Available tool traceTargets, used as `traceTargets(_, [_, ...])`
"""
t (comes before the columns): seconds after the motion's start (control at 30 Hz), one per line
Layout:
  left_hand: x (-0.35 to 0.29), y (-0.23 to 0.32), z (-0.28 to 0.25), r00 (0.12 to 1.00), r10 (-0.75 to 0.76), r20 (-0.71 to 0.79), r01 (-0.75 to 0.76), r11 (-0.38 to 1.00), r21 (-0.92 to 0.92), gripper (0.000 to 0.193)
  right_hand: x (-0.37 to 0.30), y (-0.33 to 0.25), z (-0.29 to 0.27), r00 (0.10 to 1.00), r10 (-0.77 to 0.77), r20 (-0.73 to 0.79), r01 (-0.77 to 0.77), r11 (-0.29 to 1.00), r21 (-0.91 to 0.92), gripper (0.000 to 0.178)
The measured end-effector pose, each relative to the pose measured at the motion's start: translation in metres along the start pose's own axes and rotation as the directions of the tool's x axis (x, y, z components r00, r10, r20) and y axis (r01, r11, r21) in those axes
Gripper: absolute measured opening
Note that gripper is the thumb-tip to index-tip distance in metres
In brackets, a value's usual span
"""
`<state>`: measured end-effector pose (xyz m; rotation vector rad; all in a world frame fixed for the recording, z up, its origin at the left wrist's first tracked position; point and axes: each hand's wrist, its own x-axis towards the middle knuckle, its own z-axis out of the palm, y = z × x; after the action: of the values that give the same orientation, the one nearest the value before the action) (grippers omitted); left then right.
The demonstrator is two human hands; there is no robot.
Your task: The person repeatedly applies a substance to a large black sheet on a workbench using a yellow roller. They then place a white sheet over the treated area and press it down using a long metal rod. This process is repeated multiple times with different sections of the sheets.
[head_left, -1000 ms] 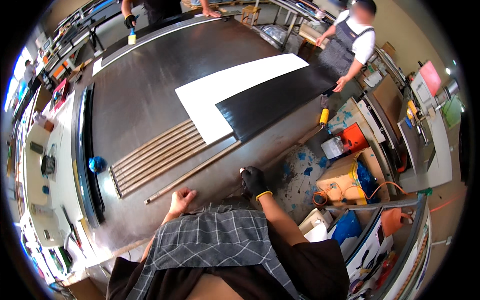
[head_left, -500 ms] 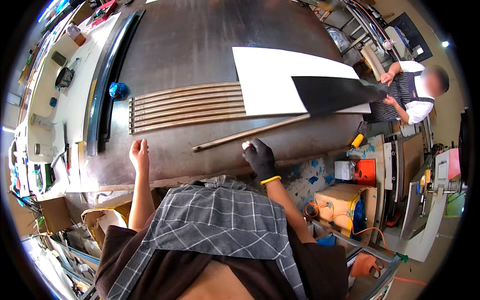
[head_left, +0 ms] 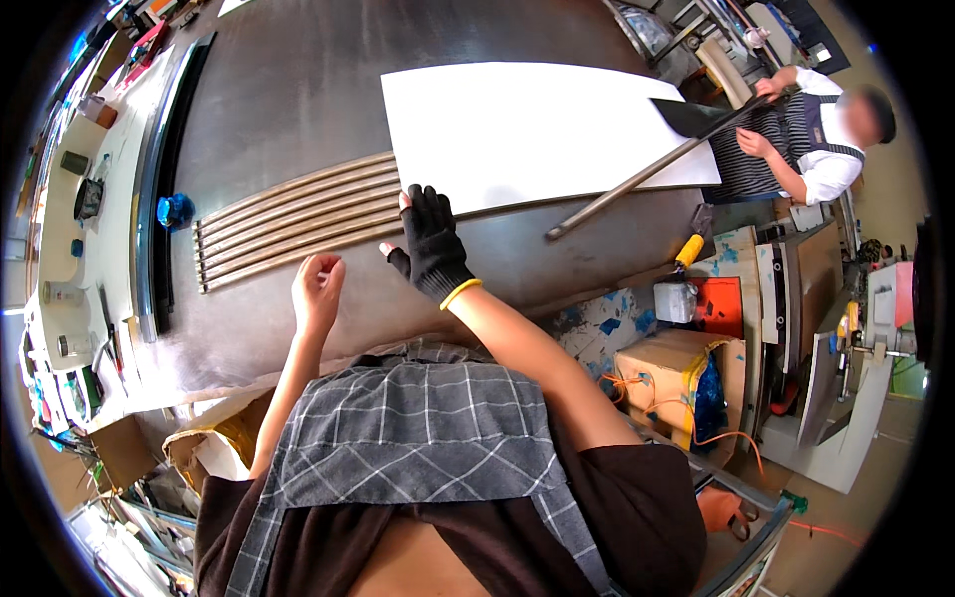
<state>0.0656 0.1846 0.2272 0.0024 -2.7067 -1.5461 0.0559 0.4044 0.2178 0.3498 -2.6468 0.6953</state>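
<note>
My right hand [head_left: 435, 239], in a black fingerless glove with a yellow band at the wrist, stretches its fingers over the ends of several brown metal rods [head_left: 298, 214]. Its fingertips are close to the lower left corner of a large white sheet [head_left: 537, 129]; whether they touch it, I cannot tell. The rods lie side by side, and their right ends go under the sheet. My bare left hand [head_left: 318, 292] hovers just in front of the rods, fingers curled, with nothing visible in them. A loose rod [head_left: 622, 191] slants over the sheet's right part toward a co-worker.
At the right, the co-worker [head_left: 826, 139] handles a black sheet [head_left: 691, 117]. Dark long profiles [head_left: 164, 199] and a blue roll [head_left: 175, 210] lie at the left of the metal table [head_left: 298, 90]. A yellow-handled tool [head_left: 688, 251] and a cardboard box [head_left: 662, 363] are at the near right.
My right hand has moved left and forward to the white sheet's corner, its fingers now extended. My left hand has shifted right. The co-worker has drawn the black sheet and loose rod rightward.
</note>
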Motion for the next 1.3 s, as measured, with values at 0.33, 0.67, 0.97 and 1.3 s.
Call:
traceTargets(0.33, [0.030,0.095,0.196,0.975,0.217,-0.057,-0.172,0.888,0.427,0.021,-0.040,0.235,-0.113,0.977,0.203,0.069,-0.177,0.945,-0.276,0.086])
traceTargets(0.67, [0.018,0.065,0.235,0.853,0.066,-0.518,0.348,0.666,0.659,0.067,-0.089,0.482,-0.265,0.869,0.462,-0.176,-0.483,0.718,-0.502,0.083])
traceTargets(0.97, [0.007,0.039,0.203,0.821,-0.042,-0.570,0.492,0.560,0.667,0.079,-0.117,0.700,-0.352,0.330,0.939,-0.096,-0.943,0.322,-0.089,0.073])
traceTargets(1.3, [0.022,0.070,0.175,0.915,-0.148,-0.374,0.344,0.769,0.539,0.064,-0.149,0.756,-0.383,0.153,0.988,0.011,-0.871,0.130,0.473,0.055])
